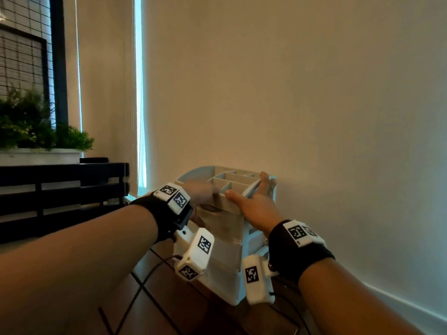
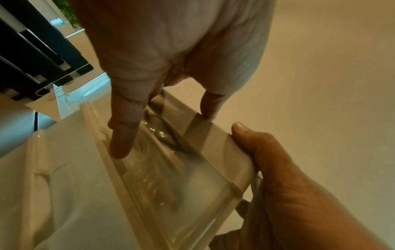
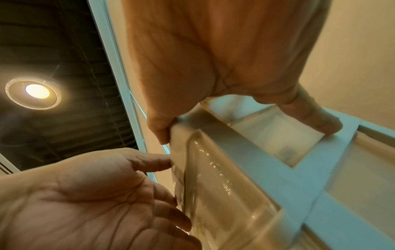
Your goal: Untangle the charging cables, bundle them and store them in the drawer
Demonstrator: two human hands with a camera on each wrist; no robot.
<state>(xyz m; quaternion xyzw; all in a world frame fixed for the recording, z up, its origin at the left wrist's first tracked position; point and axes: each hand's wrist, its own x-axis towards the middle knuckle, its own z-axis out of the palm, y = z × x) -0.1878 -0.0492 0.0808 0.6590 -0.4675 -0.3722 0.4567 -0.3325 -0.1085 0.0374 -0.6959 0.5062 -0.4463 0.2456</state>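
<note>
A white plastic drawer unit stands on a wooden surface against the wall, its top split into open compartments. My left hand lies at the unit's upper left, straight fingers touching the translucent top drawer front. My right hand grips the unit's upper right corner, thumb on the front edge and fingers over the top rim. A dark strand shows dimly through the drawer front; I cannot tell what it is.
A black slatted rack with a white planter of green plants stands to the left. The plain wall is close behind the unit. Thin black wires run across the wooden surface below my wrists.
</note>
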